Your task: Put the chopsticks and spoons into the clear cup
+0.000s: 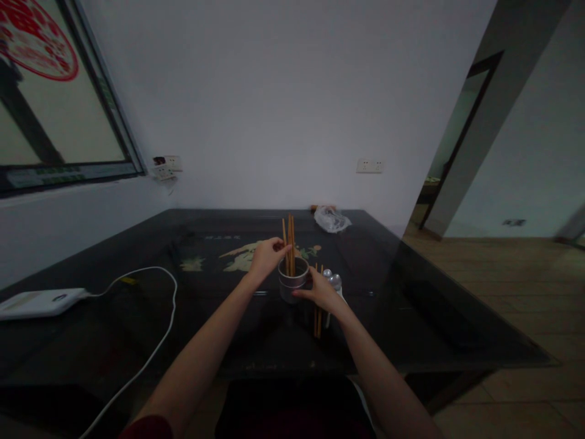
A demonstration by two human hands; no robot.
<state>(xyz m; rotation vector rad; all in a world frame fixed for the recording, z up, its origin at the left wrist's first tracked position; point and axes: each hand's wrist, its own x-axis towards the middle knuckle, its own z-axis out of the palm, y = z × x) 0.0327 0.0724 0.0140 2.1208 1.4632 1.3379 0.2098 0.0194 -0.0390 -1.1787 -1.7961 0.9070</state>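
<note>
Chopsticks (319, 320) lie at four o'clock from the metal cup (289, 294), beside spoons (336, 281). The right hand (322, 289), curled on its side at three, should brace it against tipping; the left hand (267, 259), at ten, pinching standing chopsticks (291, 230) inside, does best to hold them upright.

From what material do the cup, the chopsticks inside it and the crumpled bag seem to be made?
The cup: probably metal, grey with a dull shine at the rim. The chopsticks: likely wood or bamboo, yellow-brown. The bag: seemingly thin plastic, whitish and see-through.
</note>
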